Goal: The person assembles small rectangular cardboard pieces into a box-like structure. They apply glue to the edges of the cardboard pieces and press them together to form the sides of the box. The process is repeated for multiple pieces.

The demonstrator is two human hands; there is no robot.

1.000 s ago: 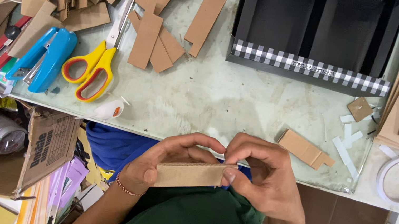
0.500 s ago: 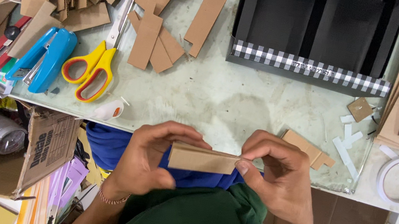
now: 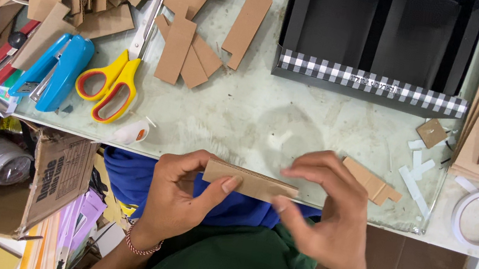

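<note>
In the head view, the black open box with a checkered front edge [image 3: 369, 81] stands on the pale green glass table [image 3: 254, 124], its compartments dark. A brown cardboard carton [image 3: 47, 177] sits below the table edge. The left hand [image 3: 178, 198] pinches the flat brown cardboard strip [image 3: 250, 183] over the lap; the right hand [image 3: 329, 216] touches its end, fingers half spread
</note>
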